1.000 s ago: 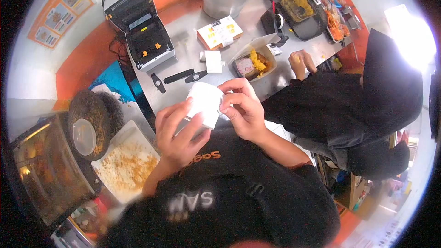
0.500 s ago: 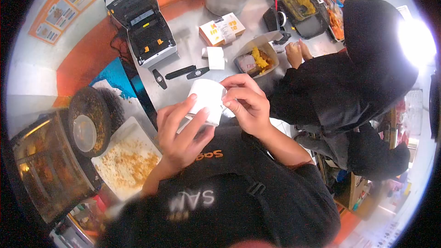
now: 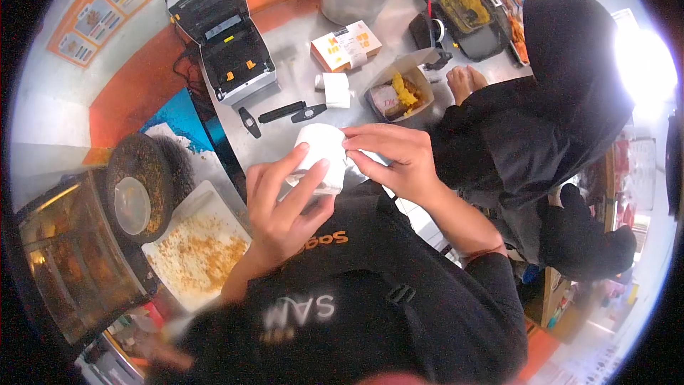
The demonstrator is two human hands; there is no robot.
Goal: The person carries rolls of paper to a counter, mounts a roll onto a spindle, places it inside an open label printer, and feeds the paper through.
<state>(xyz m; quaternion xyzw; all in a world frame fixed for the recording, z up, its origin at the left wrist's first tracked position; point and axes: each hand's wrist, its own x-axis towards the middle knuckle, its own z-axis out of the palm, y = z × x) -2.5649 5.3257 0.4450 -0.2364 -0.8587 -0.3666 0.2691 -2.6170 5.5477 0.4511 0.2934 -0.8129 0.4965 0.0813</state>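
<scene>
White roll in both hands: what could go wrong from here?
The roll could slip: the left hand holds it with spread fingers, and the right hand has only fingertips at its edge. The right hand might bump the open food box just beyond it. The black rod lies on the counter nearby, so a reaching hand could knock it.

- I see a bright scene; a white glare (image 3: 647,71) burns far right of the fingers (image 3: 299,192), washing out whatever surrounds it.
- Between the fingers, the white roll (image 3: 322,148) is nearly overexposed, its surface detail faint.
- To their right, black clothing (image 3: 563,114) swallows most folds.
- Below them, white lettering (image 3: 324,307) looks soft to me.
- Beyond them, my fisheye view curves the orange wall band (image 3: 288,8); the corners are black and speckled.
</scene>
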